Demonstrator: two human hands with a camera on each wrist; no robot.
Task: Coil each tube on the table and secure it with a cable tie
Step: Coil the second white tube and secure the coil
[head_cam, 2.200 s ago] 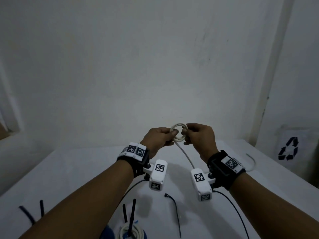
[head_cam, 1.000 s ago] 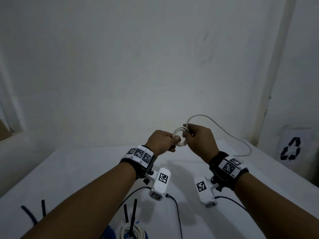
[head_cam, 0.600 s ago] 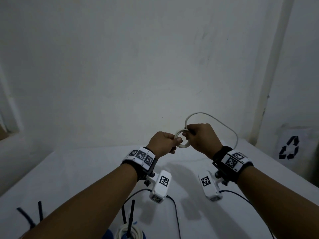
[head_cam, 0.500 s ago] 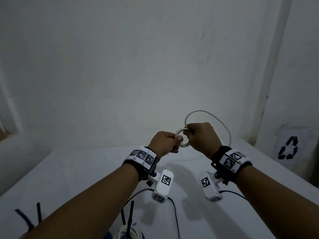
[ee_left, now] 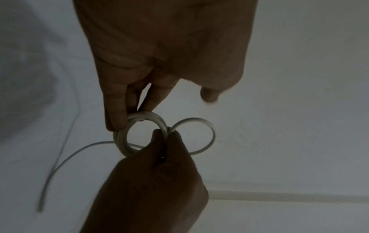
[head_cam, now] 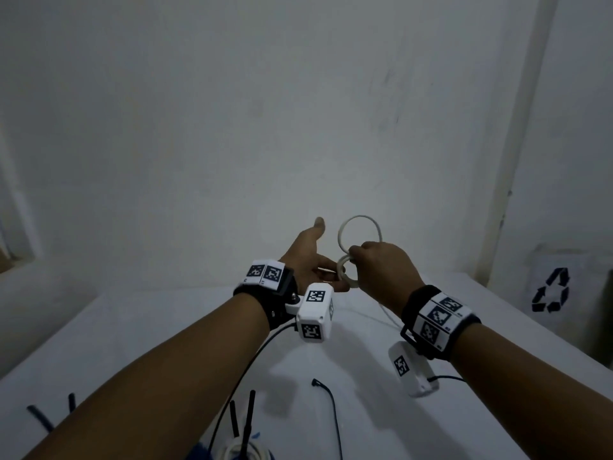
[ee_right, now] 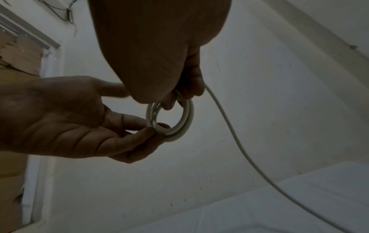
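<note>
Tube half-coiled in mid-air, tail trailing to the table

Tube (head_cam: 347, 272), white and thin, sits as a small stack of turns held up between both hands above the white table (head_cam: 132, 343). A fresh loop (head_cam: 360, 235) stands above the stack, not yet laid onto it. The free tail (ee_right: 235, 137) drops from the right hand down to the table top.

Right hand (head_cam: 381, 270): fingers curled, thumb and fingers pinching the stack where the new loop crosses it. Left hand (head_cam: 308, 260): mostly spread, thumb lifted clear, fingertips (ee_left: 116, 121) touching the far edge of the stack. Steadying only, no real clasp.

Handling, judged: light, springy, smooth-walled. The turns look ready to spring apart if the pinch lets go. Best hold is at the crossing point, where all turns bunch together; the left hand should close on the opposite side before the right lets go to fetch a tie. Bending it too tightly may kink it.

Containers: none clearly seen. At the bottom edge of the head view lies another white coil (head_cam: 243, 451) with black cable ties (head_cam: 243, 416) sticking up from it; something blue beneath it, too cropped to name. More black ties (head_cam: 39, 418) lie at the table's left. A thin black cable (head_cam: 333, 416) lies on the table below the hands.
</note>
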